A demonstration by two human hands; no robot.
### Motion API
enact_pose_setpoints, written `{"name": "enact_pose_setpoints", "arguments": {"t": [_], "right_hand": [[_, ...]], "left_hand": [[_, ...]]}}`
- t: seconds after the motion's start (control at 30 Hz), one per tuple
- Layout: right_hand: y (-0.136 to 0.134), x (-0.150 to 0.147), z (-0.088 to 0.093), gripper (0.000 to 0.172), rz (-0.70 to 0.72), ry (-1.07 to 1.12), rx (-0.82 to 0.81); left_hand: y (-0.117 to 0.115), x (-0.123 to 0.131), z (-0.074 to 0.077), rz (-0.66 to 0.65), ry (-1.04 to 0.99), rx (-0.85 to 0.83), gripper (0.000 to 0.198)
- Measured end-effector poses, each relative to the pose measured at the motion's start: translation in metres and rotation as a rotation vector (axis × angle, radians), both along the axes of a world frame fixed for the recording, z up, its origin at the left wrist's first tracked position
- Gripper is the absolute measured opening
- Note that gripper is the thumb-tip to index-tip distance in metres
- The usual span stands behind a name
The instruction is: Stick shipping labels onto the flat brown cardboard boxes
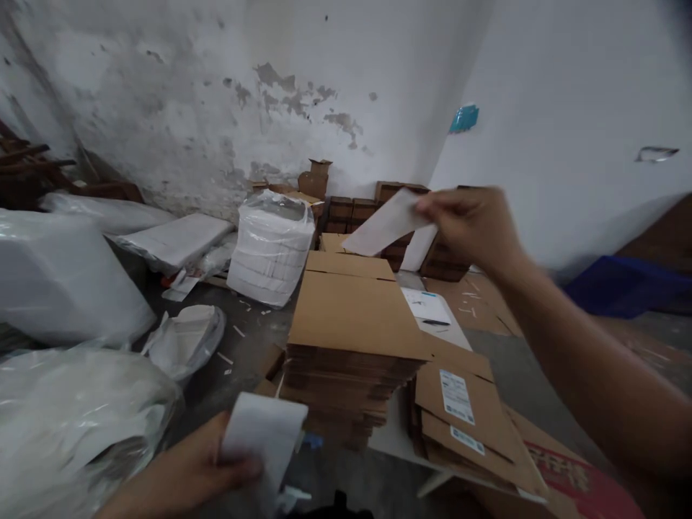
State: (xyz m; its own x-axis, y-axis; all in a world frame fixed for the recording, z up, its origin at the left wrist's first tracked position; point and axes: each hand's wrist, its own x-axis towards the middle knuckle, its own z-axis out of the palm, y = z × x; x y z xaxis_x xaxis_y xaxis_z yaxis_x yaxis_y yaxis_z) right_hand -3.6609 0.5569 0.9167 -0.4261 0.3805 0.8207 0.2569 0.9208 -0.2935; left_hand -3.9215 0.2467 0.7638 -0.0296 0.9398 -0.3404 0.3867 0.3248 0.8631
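My right hand is raised over the far side of the carton stack, pinching one end of a white paper label. The side of that label turned to me looks blank. Low at the front, my left hand grips a white strip of labels, thumb on top; its lower end is blurred. Between the two hands stands a tall stack of flattened cardboard cartons, the top one bare brown. To its right lie flattened cartons with printed labels.
A notepad with a pen lies on a white board behind the labelled cartons. Plastic-wrapped white bundles fill the left side. Brown boxes line the wall. A blue bin sits at right, a red round surface below.
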Motion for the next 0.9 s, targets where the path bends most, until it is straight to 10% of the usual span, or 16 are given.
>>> {"name": "enact_pose_setpoints", "arguments": {"t": [0.1, 0.27, 0.67, 0.9], "right_hand": [[-0.029, -0.017, -0.058, 0.017, 0.102, -0.269, 0.258], [-0.060, -0.030, -0.127, 0.026, 0.188, -0.678, 0.101], [-0.022, -0.045, -0.127, 0.114, 0.028, -0.996, -0.389], [-0.079, 0.038, -0.139, 0.068, 0.020, -0.850, -0.444]], "left_hand": [[-0.007, -0.011, -0.006, 0.231, -0.202, 0.019, 0.040], [-0.002, -0.015, -0.013, 0.528, -0.269, 0.107, 0.036], [0.053, 0.016, 0.017, 0.467, -0.055, 0.406, 0.037], [0.063, 0.031, 0.020, 0.417, 0.169, 0.404, 0.033]]}}
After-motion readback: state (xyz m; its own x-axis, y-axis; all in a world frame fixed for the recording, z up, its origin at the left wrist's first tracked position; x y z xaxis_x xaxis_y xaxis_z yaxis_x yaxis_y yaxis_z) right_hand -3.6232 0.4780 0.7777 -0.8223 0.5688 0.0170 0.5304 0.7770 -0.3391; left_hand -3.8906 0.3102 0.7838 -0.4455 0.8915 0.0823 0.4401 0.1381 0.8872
